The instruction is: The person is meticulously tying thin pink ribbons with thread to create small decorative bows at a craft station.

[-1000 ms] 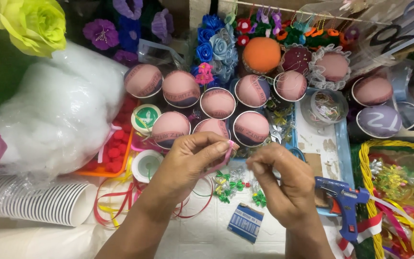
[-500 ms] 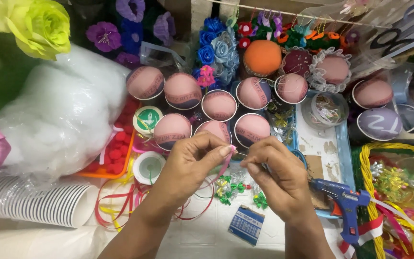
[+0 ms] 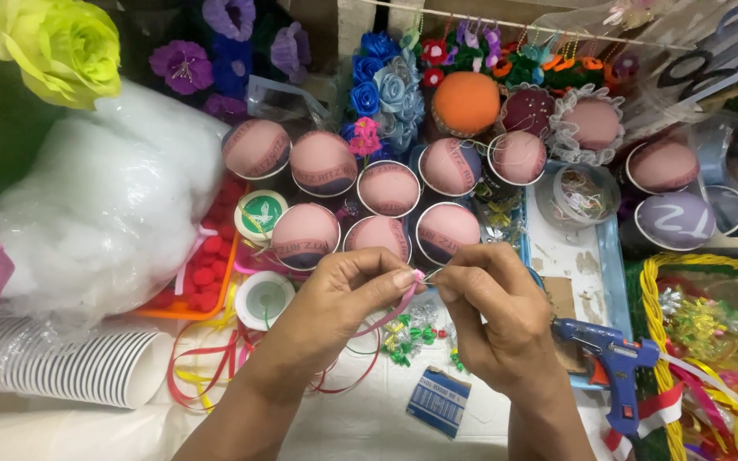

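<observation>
Both hands pinch a thin pink ribbon [image 3: 396,303] between them: the left hand [image 3: 343,294] grips its end at the fingertips, the right hand [image 3: 493,320] closes beside it. A blue glue gun [image 3: 612,354] lies just right.

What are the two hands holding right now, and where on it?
A thin pink ribbon, pinched at its upper end between both hands' fingertips, left hand and right hand. Its tail hangs down under the left hand.
</observation>
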